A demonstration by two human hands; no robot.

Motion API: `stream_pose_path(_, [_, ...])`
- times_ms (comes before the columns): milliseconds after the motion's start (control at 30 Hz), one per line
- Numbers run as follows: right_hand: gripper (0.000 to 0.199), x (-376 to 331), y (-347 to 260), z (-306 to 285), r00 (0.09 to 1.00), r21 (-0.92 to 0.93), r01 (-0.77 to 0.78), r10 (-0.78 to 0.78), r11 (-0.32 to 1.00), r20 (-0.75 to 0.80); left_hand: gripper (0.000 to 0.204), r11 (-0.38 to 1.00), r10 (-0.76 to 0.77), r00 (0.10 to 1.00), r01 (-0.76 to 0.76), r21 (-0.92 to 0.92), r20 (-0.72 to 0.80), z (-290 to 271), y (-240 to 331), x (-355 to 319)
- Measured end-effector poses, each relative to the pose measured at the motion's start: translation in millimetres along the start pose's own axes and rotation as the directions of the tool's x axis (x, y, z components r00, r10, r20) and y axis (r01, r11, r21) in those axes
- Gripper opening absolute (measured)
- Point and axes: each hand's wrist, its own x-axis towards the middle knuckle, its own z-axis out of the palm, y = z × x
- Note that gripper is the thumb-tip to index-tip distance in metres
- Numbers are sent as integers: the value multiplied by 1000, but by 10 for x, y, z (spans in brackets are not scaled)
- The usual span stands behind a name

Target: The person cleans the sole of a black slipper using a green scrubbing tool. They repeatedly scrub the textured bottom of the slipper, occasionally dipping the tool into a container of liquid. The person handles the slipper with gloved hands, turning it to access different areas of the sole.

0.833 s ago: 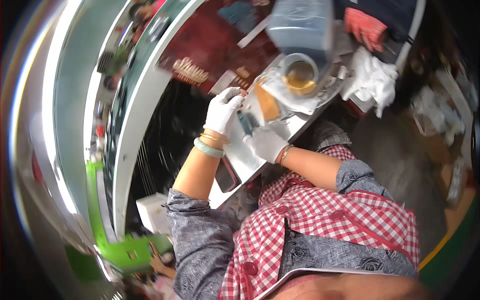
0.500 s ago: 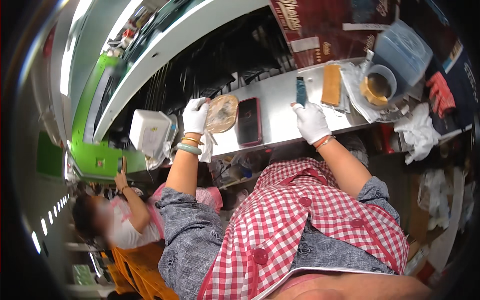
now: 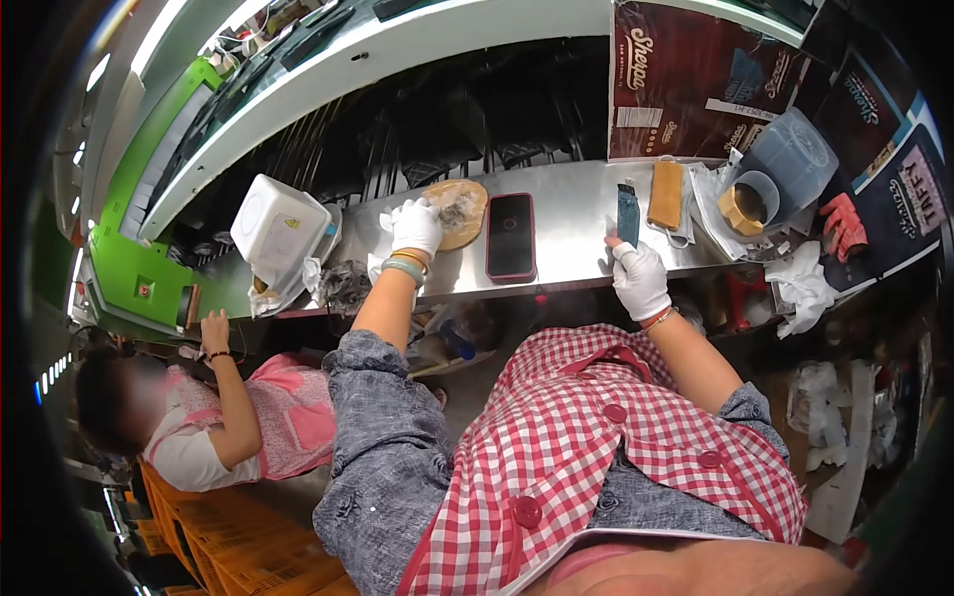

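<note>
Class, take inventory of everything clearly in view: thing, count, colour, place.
bench: 1, silver, across the middle
phone: 1, black and red, on the bench
round disc: 1, tan, left of the phone
strip: 1, teal, right of the phone
block: 1, orange, right of the strip
tub: 1, translucent blue, bench's right end
loose glove: 1, red, far right
carton: 1, maroon, behind the block
container: 1, white, bench's left end
crates: several, orange, lower left
other person: 1, in pink and white, left
left hand: 1, gloved white, at the round disc
right hand: 1, gloved white, holding the strip

Gloves (image 3: 641,282) white; strip (image 3: 627,216) teal; apron (image 3: 566,437) — red-and-white gingham.
</note>
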Motion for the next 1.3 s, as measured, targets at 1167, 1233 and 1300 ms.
stream_pose_path(1167, [37,1120,1238,-1780,935,-632,-168,-81,757,-346,10,644,177,918,-382,-663,-356,-668,1251,-32])
stream_pose_path(1233, [36,1163,1244,-1786,933,-634,-229,-20,738,-359,8,583,151,931,-355,-731,-331,-788,1217,-90])
stream_pose_path(1300, [36,1212,1296,-1833,930,-620,-238,-9,748,-368,6,550,168,942,-335,-765,-292,-930,1241,-116])
